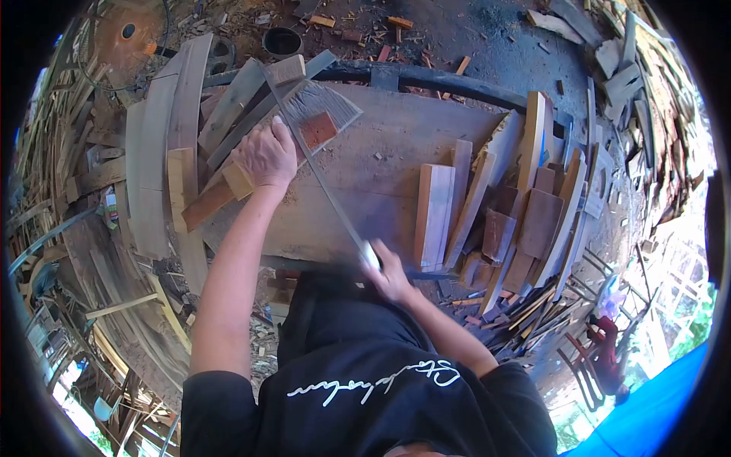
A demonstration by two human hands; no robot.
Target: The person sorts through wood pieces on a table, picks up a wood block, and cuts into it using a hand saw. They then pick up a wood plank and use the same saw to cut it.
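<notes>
We look down on dark ground point(487, 46) strewn with wood scraps, and on it a broad wooden bench top point(381, 145), its surface dusty and marked. Below its near edge we see the person's black shirt point(358, 381), with white script across the chest. Along the left end we find long grey planks point(156, 145) lying side by side, and towards the right end a crowd of wood offcuts point(502, 221), some leaning over one another.

Across the bench we follow a long thin blade point(326, 184), slanting from among the wood at the upper left down to the near edge. Just beside its far part we see a weathered board point(327, 103) with a pointed end. The left hand point(266, 154) rests over the wood left of the blade, thumb raised close to the blade; we cannot tell whether its hidden fingers grip anything. The right hand point(393, 276), somewhat blurred, is well apart from the left and wrapped around the white handle point(371, 255) at the blade's near end. Smallest, we note a reddish block point(318, 131) lying on the weathered board, right of the blade
</notes>
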